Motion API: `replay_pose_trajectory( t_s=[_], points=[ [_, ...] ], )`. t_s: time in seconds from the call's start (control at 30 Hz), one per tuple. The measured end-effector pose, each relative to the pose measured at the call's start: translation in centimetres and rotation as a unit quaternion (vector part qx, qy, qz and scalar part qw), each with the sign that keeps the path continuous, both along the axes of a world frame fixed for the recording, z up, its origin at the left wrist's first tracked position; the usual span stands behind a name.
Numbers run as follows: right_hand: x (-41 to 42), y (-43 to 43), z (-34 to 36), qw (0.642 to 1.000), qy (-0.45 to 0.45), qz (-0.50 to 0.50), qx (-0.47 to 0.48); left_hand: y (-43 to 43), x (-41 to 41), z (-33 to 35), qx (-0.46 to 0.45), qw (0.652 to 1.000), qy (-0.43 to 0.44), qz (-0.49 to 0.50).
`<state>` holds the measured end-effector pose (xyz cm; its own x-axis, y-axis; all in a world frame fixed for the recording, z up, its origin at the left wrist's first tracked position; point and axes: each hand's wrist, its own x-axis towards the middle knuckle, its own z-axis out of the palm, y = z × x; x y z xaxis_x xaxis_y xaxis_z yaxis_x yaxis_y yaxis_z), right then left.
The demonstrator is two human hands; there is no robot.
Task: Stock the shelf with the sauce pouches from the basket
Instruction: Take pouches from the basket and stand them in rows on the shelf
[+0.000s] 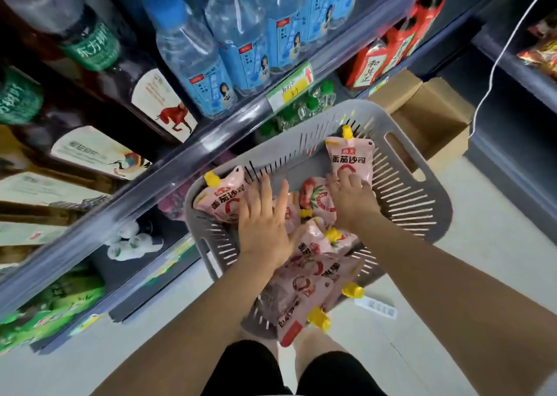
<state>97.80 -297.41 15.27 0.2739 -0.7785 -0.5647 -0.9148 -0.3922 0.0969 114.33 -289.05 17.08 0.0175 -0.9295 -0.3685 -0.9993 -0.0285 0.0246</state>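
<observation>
Reaching down, you have your left hand [265, 221] spread flat on the pouches [304, 278] heaped in the basket [404, 212], gripping nothing, and your right hand [351, 198] pressing the far pouch [349, 157], so close each on one pouch by its body, then lift to the shelf [168, 169] at left.

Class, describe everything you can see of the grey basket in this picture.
The grey basket looks like plastic, rectangular with rounded corners, slotted walls and a cut-out handle at the far end. It sits low beside the shelving, tilted in view. Pink sauce pouches with yellow caps fill it, some overhanging the near rim. The left hand and right hand press on pouches inside.
</observation>
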Motion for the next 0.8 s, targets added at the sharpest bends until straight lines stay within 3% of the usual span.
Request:
replay_pose_trajectory(
  t_s=[0.2, 0.27, 0.33, 0.4, 0.6, 0.8],
  points=[
    [-0.1, 0.3, -0.9, 1.000, 0.010, 0.012, -0.004, -0.5, -1.5, -0.8, 0.016, 1.000, 0.003, -0.009],
    [-0.2, -0.2, -0.3, 0.996, -0.067, -0.055, 0.017, -1.9, -2.4, -1.3, 0.028, 0.999, 0.002, -0.023],
    [-0.5, -0.7, 0.6, 0.970, -0.166, -0.176, 0.006, -3.5, -3.8, -1.7, 0.031, 0.998, 0.010, -0.049],
    [-0.9, -0.9, 1.2, 0.944, -0.203, -0.259, -0.033, -5.0, -5.7, -2.2, 0.039, 0.996, 0.015, -0.081],
    [-2.7, -0.4, 0.9, 0.925, -0.207, -0.312, -0.072, -6.9, -9.5, -4.2, 0.030, 0.977, -0.043, -0.207],
    [-3.0, 0.6, 1.4, 0.925, -0.188, -0.330, -0.019, -8.0, -9.0, -5.2, 0.038, 0.978, 0.044, -0.198]
  ],
)
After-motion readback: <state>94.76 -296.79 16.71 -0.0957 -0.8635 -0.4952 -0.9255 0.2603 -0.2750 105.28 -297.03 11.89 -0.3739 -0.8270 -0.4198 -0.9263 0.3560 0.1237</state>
